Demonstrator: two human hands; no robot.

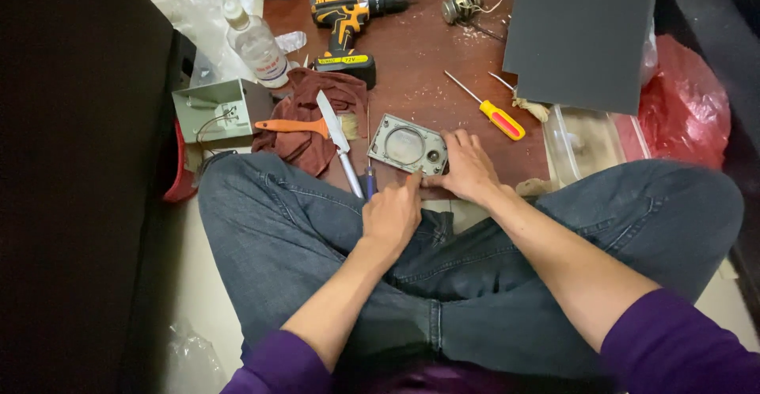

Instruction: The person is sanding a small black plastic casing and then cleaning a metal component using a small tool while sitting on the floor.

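Risk sat mostly around the grey metal plate [408, 145], which lay flat on the brown board [419, 61] just in front of the person's crossed legs. The right hand [469, 168] was spread over the plate's right end, fingers pressing it down, not curled round anything. The left hand [391, 216] was clenched at the plate's near edge, thumb and fingers pinched together; it seemed to grip a small tool, but the fist hid it, so I could not tell what it held. If the pinched hand pushed hard and the plate skidded, the tool tip could have jumped toward the right fingers, which were touching the same edge.

Just left of the plate lay a long white-bladed knife [336, 139], its point aimed away from the knees and its handle close to the left fist. A sideways slip of that fist could have struck it. Left of the plate, beyond the knife, a dark red rag [309, 117] was bunched under an orange-handled brush [294, 126]; a dropped small part could have vanished in its folds. Right of the plate and farther off lay a yellow-handled screwdriver [491, 110], well clear. Beyond the plate stood a yellow and black cordless drill [348, 22] and a clear bottle [257, 45], both apart from the hands.
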